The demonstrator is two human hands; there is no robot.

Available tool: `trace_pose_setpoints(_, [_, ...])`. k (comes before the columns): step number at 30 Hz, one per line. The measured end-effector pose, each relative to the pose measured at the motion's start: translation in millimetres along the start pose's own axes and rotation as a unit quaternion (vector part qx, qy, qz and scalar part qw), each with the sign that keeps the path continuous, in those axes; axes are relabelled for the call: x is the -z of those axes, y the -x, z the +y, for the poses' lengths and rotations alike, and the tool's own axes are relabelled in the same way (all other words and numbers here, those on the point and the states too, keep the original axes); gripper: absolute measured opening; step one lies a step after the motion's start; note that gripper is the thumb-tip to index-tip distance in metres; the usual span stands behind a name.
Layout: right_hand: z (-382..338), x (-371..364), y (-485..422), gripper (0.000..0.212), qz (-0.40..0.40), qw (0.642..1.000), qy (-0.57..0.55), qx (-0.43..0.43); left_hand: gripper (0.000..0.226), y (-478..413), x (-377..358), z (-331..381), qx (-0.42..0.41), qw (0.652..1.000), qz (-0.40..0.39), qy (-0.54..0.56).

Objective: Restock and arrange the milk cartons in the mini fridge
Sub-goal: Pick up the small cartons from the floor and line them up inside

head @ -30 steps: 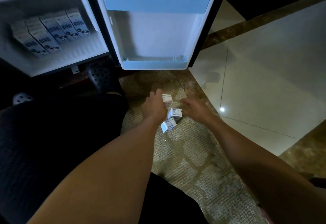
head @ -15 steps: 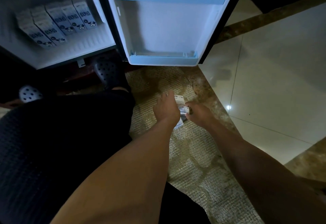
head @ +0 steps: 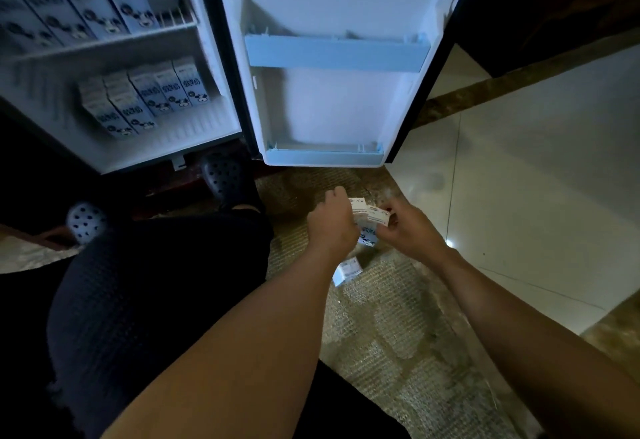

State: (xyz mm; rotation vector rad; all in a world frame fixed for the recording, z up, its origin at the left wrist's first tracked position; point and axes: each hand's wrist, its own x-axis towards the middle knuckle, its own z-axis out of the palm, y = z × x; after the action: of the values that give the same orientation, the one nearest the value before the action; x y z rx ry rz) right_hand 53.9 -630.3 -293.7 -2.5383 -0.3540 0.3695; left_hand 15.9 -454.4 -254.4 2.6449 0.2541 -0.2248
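Note:
Two small white milk cartons are held together above the floor mat, my left hand gripping them from the left and my right hand from the right. A third carton lies on the mat just below my left wrist. The mini fridge stands open at the upper left. Several cartons stand in rows on its bottom shelf. Taller cartons fill the shelf above.
The open fridge door faces me with two pale blue door racks, both bare. A woven mat covers the floor under my arms. White glossy tiles lie to the right. My dark-clad knee and a perforated clog are at left.
Both hands have closed round two cartons and lifted them off the mat together. One carton stays lying on the mat. The view has tilted up toward the fridge.

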Motion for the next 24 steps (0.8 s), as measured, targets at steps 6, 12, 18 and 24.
trace_pose_setpoints(6, [-56.7,44.4,-11.7,0.032,0.043,0.997,0.052,0.044,0.036,-12.9,81.7,-5.6,-0.055,0.997,0.049,-0.018])
trace_pose_setpoints(12, [-116.8,65.5,-32.0,0.028,0.065,0.992,0.032,0.100,0.031,-19.8,173.7,-18.7,-0.061,0.995,0.062,-0.043])
trace_pose_setpoints(18, [-173.3,58.8,-66.6,0.029,0.060,0.984,0.024,0.164,0.032,-27.4,228.3,-72.4,-0.030,0.997,0.071,0.005])
trace_pose_setpoints(24, [-229.8,37.0,-96.9,0.032,0.027,0.971,0.055,0.231,0.030,-34.6,251.7,-160.3,-0.009,0.998,0.061,0.025])
